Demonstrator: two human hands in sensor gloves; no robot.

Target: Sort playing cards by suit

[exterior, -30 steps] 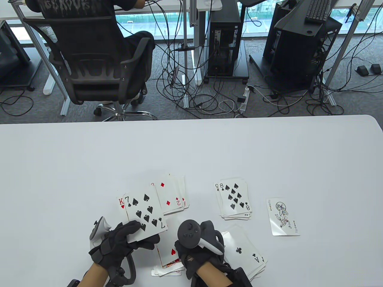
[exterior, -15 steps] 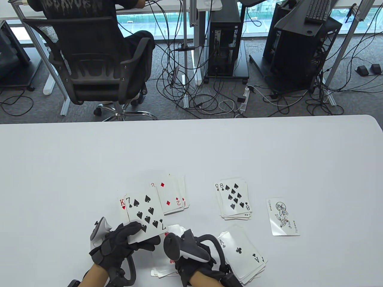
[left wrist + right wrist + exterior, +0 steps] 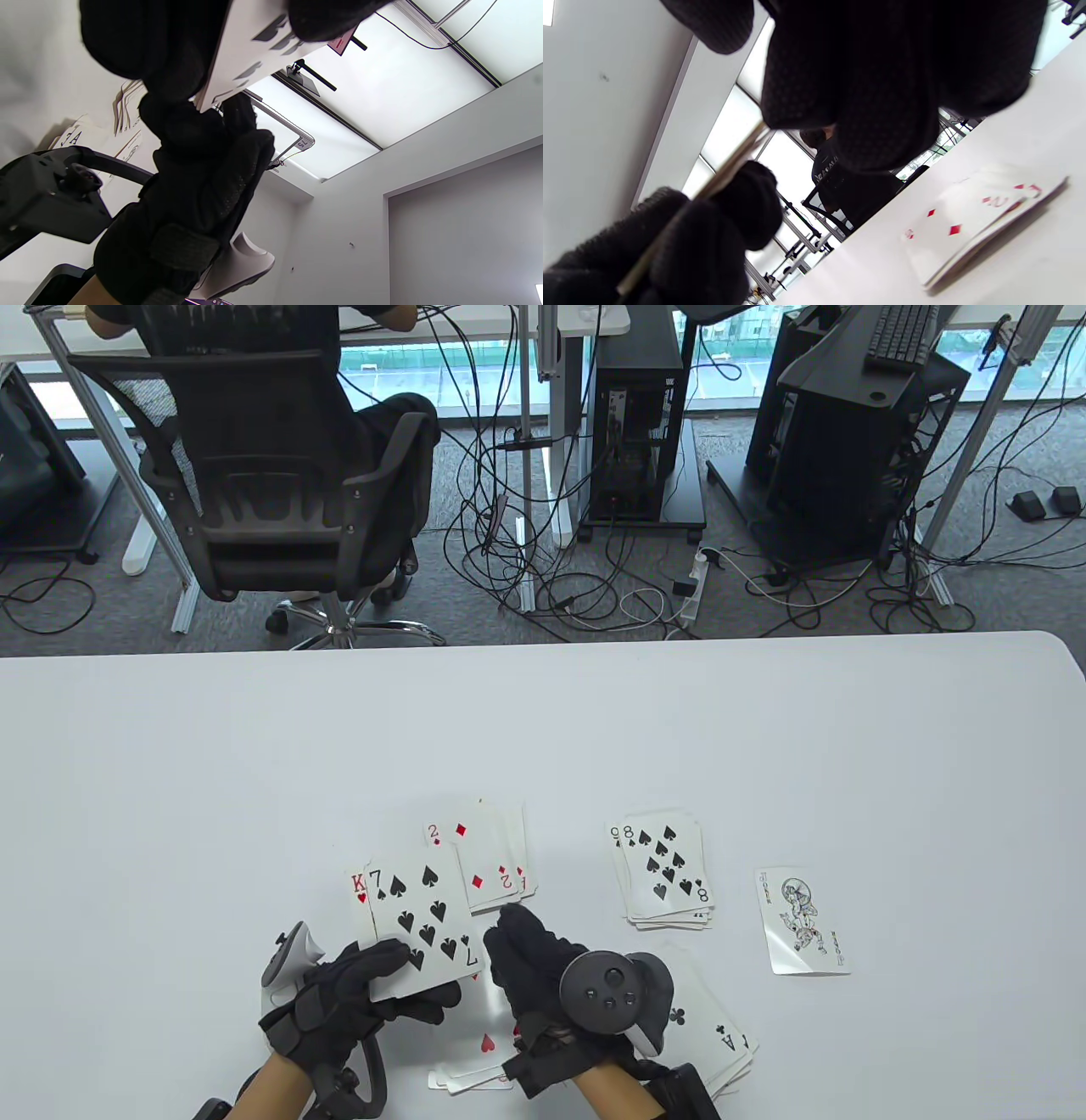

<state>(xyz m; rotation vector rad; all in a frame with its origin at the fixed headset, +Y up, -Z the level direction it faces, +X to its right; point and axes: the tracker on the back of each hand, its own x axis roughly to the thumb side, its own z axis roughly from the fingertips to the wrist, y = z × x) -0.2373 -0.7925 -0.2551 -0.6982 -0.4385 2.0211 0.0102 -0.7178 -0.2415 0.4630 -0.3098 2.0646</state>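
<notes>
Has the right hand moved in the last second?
Yes. The right hand has gone forward, away from the near table edge. Its fingers now reach the near edge of the diamond pile, which has stayed put.

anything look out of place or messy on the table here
Mostly tidy. The colourful joker card lies alone, tilted, right of the spade pile topped by the eight of spades. The heart pile near the table's front edge is loosely splayed, partly hidden by the right hand.

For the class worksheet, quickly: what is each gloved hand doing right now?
Left hand: grips a fanned stack of white playing cards, seven of spades on top.
Right hand: holds nothing visible; fingers extended toward the held cards, so open.
</notes>
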